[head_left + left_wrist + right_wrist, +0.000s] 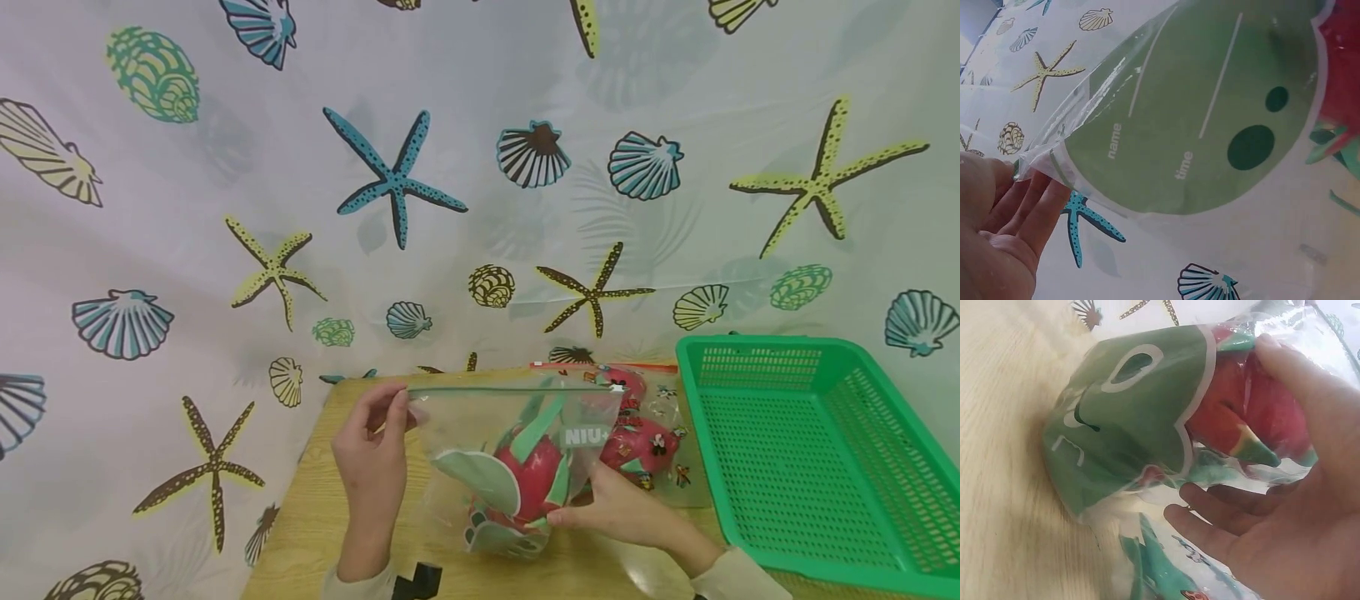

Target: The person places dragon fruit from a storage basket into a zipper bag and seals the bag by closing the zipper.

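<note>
Looks to me like we're at the zip-it-shut stage: my left hand (372,454) pinches the top-left corner of the bag (517,450) right at the zipper strip, while my right hand (618,512) cups the bag's lower right side, fingers curled around the dragon fruit (528,475) inside. I'd say the next move needs the left fingers to run along the seal while the right keeps the fruit from sliding. Bag stands on the table (300,533) between both hands, with a second bag (645,437) just behind it and the green basket (885,400) off to the right.
</note>
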### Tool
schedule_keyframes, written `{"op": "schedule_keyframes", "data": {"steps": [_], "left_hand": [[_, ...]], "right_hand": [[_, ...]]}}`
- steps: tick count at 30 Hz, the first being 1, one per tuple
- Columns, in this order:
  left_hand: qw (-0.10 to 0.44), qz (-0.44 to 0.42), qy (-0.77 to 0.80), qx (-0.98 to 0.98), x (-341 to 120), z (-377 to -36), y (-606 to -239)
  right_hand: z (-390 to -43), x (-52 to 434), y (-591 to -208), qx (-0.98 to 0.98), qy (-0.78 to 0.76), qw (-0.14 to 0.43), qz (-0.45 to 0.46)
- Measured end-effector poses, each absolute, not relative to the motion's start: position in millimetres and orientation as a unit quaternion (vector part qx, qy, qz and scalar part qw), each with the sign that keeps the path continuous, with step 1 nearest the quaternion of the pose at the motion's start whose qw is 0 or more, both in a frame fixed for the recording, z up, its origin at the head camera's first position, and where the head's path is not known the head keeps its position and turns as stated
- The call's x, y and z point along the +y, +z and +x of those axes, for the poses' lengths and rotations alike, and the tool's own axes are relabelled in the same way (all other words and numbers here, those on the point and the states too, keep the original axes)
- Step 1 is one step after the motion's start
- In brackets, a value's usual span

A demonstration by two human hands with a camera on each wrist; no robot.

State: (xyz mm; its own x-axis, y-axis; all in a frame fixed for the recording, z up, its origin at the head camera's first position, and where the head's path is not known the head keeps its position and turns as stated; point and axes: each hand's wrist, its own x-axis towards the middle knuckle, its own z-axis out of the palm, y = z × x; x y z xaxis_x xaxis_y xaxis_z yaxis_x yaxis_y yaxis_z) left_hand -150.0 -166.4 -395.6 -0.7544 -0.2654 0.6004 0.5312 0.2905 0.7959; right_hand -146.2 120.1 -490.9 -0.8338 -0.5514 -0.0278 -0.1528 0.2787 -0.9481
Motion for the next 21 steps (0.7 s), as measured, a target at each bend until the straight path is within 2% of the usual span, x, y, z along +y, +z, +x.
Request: {"op": "schedule_keyframes", "data": {"steps": [3, 6, 10, 14, 17, 21], "left_hand": [[0.289, -0.078, -0.596, -0.745, -170, -147, -404], [0.213, -0.069, -0.589, -0.777, -173, -146, -419], [0.103, -0.054, -0.533, -0.838, -170, -142, -446], [0.019, -0.051, -0.487, -0.872, -164, -139, -474], [-0.008, -0.07, -0.484, -0.872, -159, -141, -492], [-0.018, -0.098, -0.454, -0.885, -149, -144, -507]], "right_hand": [[-146, 115, -493, 0.785, -0.561, 0.154, -0.214], [-148, 111, -493, 0.797, -0.555, 0.135, -0.197], [-151, 109, -494, 0.806, -0.554, 0.139, -0.156], [-151, 105, -495, 0.809, -0.558, 0.142, -0.122], [-151, 100, -497, 0.809, -0.56, 0.137, -0.115], [-151, 94, -499, 0.813, -0.56, 0.118, -0.108]]}}
